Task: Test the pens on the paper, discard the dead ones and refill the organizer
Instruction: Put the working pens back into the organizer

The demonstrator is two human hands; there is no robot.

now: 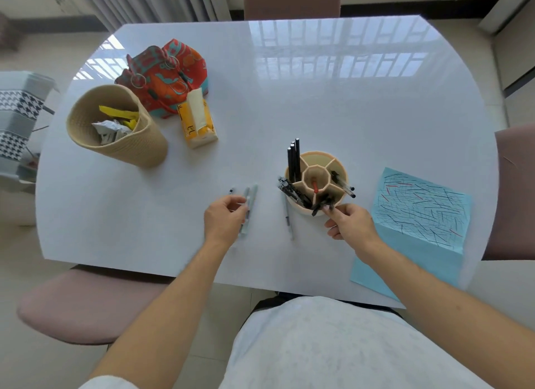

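Pens [248, 207]: three by left hand [224, 219], one [288, 217] apart.

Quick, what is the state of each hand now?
Left hand: holding a grey pen lying on the table.
Right hand: pinching a black pen at the organizer.

No readable text is showing anywhere. The yellow tissue pack [197, 121] is carrying dark printed marks along its side, but they are blurring into shapes too small to make out. The blue paper [420, 215] is bearing only scribbled pen strokes in dark and red ink, no letters or numbers. The patterned bag [168, 76] is showing decorative motifs, not words.
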